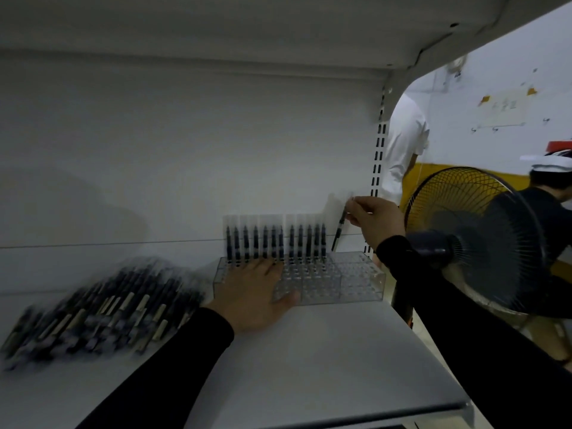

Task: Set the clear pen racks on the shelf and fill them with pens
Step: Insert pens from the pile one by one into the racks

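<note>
Clear pen rack [349, 280] sits on the white shelf [325, 360], near its back wall. A row of dark pens [275, 243] stands upright along the rack's rear edge. I see my left hand [258, 294] resting flat on the rack, fingers straight. My right hand [376, 219] pinches one pen [339, 232], tilted, above the rack's right rear corner. Loose pens [102, 308] lie piled on the shelf at left, blurred.

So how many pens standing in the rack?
12 pens, all in the rack's back row: seven left of a gap, five right. The left hand may hide more.
</note>
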`<state>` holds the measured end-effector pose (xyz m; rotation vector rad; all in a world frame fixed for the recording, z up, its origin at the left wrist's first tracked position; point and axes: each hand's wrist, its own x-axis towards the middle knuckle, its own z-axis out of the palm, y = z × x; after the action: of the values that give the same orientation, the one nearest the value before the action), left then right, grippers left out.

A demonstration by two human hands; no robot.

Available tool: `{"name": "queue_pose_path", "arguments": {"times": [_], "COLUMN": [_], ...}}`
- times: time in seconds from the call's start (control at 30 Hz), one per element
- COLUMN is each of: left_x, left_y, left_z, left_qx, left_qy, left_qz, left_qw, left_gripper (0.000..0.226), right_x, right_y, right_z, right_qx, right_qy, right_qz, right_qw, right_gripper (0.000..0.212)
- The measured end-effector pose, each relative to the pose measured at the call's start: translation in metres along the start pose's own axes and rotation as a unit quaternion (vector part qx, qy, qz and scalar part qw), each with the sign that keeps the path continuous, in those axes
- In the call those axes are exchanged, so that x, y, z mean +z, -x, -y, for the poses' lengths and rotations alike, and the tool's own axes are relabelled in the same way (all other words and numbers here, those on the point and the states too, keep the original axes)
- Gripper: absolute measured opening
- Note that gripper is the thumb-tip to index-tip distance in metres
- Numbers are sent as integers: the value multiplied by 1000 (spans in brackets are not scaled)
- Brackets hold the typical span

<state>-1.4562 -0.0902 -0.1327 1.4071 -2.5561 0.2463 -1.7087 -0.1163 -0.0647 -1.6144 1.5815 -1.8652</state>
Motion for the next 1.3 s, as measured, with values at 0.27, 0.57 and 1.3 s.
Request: {"name": "queue_pose_path", "arguments": {"times": [0.27,0.57,1.3], "left_x": [7,11,-50], "left_y": [-3,-5,95], "left_z": [3,7,103], "left_qx": [3,15,-71], "left_qy": [0,0,7], "left_qz": [-16,-24,-111], "left_qw": [1000,1000,991], "left_gripper": [130,109,91], "right_x": [9,12,62], "right_y": [-1,9,118], "right_z": [-10,-14,45], "right_qx": [10,0,-237], "right_qy": [71,206,280], "right_qz": [42,106,237], "right_qw": [997,973,900], "right_gripper": [23,31,60]}}
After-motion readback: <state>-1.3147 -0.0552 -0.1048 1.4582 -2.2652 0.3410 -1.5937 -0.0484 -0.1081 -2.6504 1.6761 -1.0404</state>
